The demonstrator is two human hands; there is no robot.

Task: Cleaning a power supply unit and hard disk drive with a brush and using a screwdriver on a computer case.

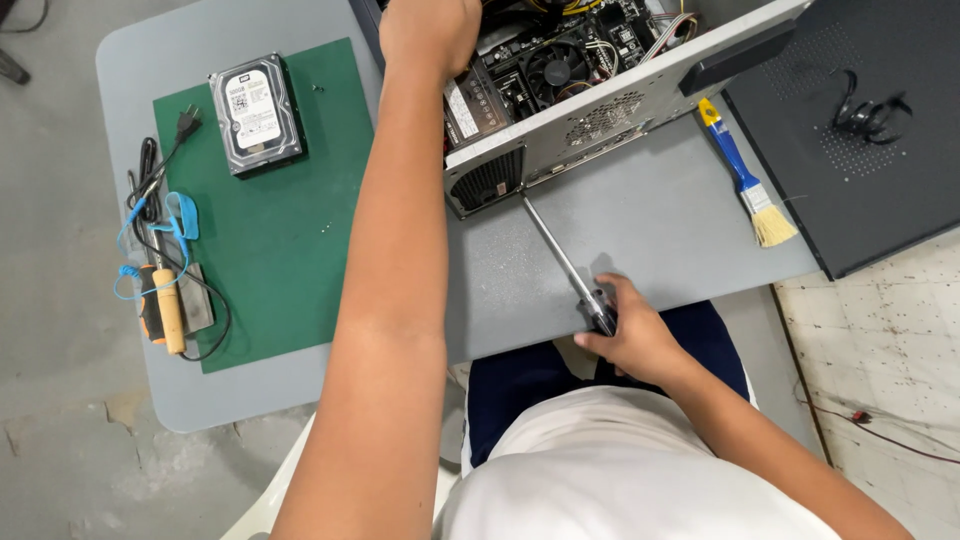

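Observation:
My right hand (628,335) grips the dark handle of a long screwdriver (562,257) near the table's front edge. Its shaft runs up and left to the back panel of an open computer case (590,115), with the tip at the panel near the power supply grille. My left hand (428,30) reaches far forward and rests on the top left edge of the case, fingers curled over it. Inside the case a motherboard with a round black fan (556,68) shows.
A hard drive (256,113) lies on a green mat (270,240) at the left. Beside the mat lie a black cable, a blue wrist strap (180,215) and a wooden-handled tool (168,310). A blue-handled brush (745,175) and the dark case side panel (860,130) lie at the right.

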